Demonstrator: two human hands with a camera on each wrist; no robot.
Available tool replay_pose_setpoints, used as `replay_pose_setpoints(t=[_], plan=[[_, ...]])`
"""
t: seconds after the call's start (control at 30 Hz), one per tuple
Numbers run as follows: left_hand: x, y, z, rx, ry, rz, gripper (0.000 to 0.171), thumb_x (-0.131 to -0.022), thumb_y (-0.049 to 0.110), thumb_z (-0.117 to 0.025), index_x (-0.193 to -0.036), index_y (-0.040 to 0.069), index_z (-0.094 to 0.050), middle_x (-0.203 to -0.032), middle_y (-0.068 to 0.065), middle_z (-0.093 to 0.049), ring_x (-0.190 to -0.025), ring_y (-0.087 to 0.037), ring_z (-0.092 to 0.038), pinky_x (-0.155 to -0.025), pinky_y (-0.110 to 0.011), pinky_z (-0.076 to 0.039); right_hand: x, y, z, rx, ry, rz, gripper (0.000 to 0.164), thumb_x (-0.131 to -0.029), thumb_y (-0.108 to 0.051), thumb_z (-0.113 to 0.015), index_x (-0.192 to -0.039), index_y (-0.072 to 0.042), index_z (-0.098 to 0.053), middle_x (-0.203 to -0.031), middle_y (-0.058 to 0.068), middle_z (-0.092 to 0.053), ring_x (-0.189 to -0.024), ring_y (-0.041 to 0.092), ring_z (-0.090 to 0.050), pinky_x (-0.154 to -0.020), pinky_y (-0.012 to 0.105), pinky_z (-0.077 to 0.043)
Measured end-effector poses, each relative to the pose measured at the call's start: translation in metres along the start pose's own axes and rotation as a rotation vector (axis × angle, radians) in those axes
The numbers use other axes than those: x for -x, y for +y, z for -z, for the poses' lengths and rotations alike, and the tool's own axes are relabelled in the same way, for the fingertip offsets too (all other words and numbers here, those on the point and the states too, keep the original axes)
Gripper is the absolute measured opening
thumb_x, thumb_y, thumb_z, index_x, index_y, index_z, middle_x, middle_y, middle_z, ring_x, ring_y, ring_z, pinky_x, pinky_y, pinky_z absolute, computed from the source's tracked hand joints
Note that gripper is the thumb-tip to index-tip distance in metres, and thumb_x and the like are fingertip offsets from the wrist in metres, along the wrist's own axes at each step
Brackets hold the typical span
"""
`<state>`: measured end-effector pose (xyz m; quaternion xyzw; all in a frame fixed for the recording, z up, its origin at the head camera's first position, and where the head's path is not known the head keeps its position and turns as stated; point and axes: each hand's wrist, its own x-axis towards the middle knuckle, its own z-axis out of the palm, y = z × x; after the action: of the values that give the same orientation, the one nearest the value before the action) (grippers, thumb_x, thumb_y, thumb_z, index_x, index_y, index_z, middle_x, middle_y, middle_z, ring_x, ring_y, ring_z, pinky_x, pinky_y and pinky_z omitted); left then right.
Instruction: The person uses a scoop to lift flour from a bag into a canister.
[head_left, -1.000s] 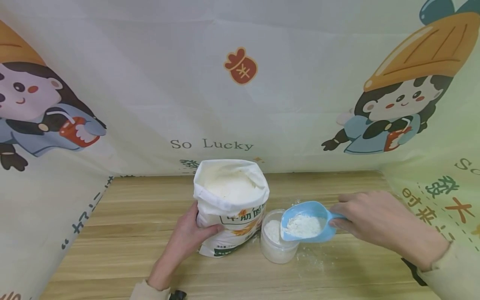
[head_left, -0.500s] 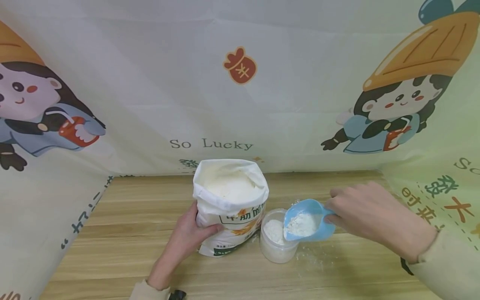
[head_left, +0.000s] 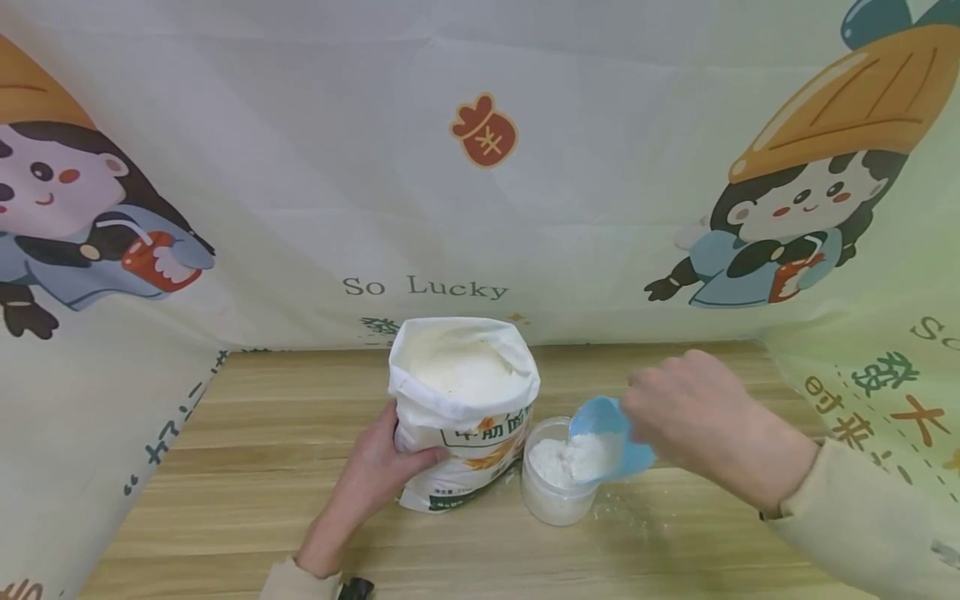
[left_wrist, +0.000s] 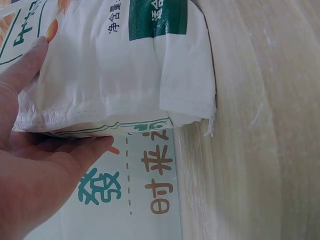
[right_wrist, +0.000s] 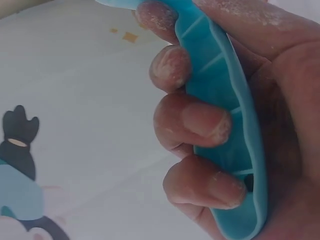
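My right hand (head_left: 686, 408) grips the ribbed handle of a blue scoop (right_wrist: 215, 85), fingers curled round it and dusted with white powder. In the head view the scoop tilts over a clear round jar (head_left: 557, 504), its lip above the mouth and white flour (head_left: 596, 457) at that lip. More flour lies inside the jar. On the left, my left hand (head_left: 378, 458) holds the side of an open white flour bag (head_left: 427, 479), thumb on the front and fingers behind it. The left wrist view has the thumb (left_wrist: 30, 62) against the bag's printed face.
The wooden table (head_left: 247, 475) carries a dusting of spilled flour (head_left: 633, 521) right of the jar. A pale printed cloth (head_left: 360, 183) with cartoon figures stands behind and along both sides. Bag and jar stand close together.
The right hand has turned over and moved left and slightly up, tipping the scoop more steeply so flour slides toward the jar. The left hand and bag stay put.
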<state>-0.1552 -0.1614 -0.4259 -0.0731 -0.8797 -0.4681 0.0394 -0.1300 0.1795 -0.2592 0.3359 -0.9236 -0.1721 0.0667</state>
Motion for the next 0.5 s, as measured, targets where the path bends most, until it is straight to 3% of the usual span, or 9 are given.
replay_pose_setpoints(t=[0.23, 0.37, 0.5], plan=[[-0.0004, -0.001, 0.0002, -0.001, -0.003, -0.008, 0.076, -0.08, 0.021, -0.091, -0.141, 0.001, -0.051, -0.129, -0.019, -0.067, -0.116, -0.037, -0.064, -0.098, -0.057, -0.053, -0.0024, -0.0098, 0.0015, 0.109, 0.1, 0.037, 0.045, -0.071, 0.003, -0.081, -0.054, -0.018, -0.045, -0.057, -0.005, -0.036, -0.052, 0.011, -0.027, -0.043, 0.023, -0.025], [-0.0004, -0.0008, 0.0002, 0.003, -0.003, -0.008, 0.076, -0.08, 0.02, -0.091, -0.141, 0.001, -0.051, -0.129, -0.019, -0.067, -0.116, -0.037, -0.064, -0.098, -0.057, -0.053, -0.0002, -0.0101, -0.0009, 0.14, 0.126, 0.053, 0.043, -0.069, 0.006, -0.082, -0.056, -0.018, -0.049, -0.059, -0.004, -0.038, -0.052, 0.012, -0.031, -0.042, 0.024, -0.029], [-0.0004, -0.0004, 0.0, 0.002, -0.002, -0.003, 0.077, -0.08, 0.02, -0.091, -0.142, 0.001, -0.051, -0.129, -0.019, -0.067, -0.116, -0.037, -0.064, -0.098, -0.057, -0.053, 0.0056, -0.0021, -0.0064, 0.091, 0.132, 0.05, 0.041, -0.073, -0.006, -0.088, -0.057, -0.02, -0.053, -0.06, -0.006, -0.039, -0.052, 0.011, -0.032, -0.041, 0.025, -0.03]])
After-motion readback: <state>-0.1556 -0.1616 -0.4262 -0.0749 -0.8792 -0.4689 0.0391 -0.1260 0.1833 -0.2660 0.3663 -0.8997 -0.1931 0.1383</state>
